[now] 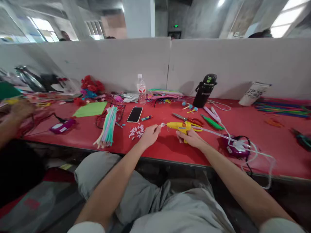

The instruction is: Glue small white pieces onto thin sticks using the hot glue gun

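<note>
My right hand (190, 136) is wrapped round the handle of a yellow hot glue gun (178, 125), whose nozzle points left. A long clear glue stick (211, 131) runs out of its back end. My left hand (151, 134) pinches a small white piece (162, 124) right at the nozzle tip; what kind of piece it is I cannot make out. Beside my left hand lies a loose pile of small white pieces (138, 131). Scissors with yellow handles (194, 127) and red-handled pliers (194, 121) lie just behind the glue gun.
Around the red table (136, 150) are a phone (135, 114), a bundle of pastel pipe cleaners (108, 126), a water bottle (141, 89), a black flask (205, 90) and a purple device with cords (234, 147). At far left is another person's arm (14, 119).
</note>
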`<state>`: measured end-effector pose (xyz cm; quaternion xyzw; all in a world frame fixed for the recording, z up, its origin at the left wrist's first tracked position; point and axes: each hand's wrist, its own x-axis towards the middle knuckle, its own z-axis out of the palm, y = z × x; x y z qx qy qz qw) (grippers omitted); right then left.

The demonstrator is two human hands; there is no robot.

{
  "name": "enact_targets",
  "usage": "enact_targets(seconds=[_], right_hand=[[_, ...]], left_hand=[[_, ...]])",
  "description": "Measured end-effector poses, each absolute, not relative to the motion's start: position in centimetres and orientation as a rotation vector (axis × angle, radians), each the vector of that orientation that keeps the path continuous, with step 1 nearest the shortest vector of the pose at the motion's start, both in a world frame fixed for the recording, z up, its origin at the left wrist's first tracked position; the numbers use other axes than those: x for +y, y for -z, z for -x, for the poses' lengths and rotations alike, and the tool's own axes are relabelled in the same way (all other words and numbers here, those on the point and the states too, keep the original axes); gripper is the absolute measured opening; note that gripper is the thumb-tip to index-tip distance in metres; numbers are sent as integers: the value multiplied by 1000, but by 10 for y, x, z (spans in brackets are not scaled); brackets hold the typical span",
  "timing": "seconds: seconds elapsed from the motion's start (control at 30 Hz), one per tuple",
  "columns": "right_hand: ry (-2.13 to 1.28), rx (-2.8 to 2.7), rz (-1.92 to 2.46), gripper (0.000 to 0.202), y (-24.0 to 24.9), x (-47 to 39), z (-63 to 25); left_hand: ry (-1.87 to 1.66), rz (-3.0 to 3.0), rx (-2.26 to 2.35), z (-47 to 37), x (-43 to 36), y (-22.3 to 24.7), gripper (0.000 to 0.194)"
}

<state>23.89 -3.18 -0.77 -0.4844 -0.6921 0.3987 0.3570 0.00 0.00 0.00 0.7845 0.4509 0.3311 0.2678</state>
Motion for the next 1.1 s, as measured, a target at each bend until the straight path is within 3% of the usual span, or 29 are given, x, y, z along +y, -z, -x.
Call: enact_targets(seconds=[0.27,0.53,0.73,0.93,1.1], right_hand=[[-991,-1753,1301,45,12,-29,-245],[-474,-1865,1667,43,10,-21,-266],[-456,-2010,1658,44,6,-29,-283],[-128,-1878,1604,35,9,-74,-289],[-621,-2176,1241,15,-4,-96,-230]], left_hand=[[-891,-2095,1210,2,0,-2,37],[-1004,-2024,1278,15,4,-15,38],[-1094,-1880,1310,42,11,-37,38],[-1000,-1854,1364,64,19,-47,40],[-909,-1919,1407,68,23,-48,40]])
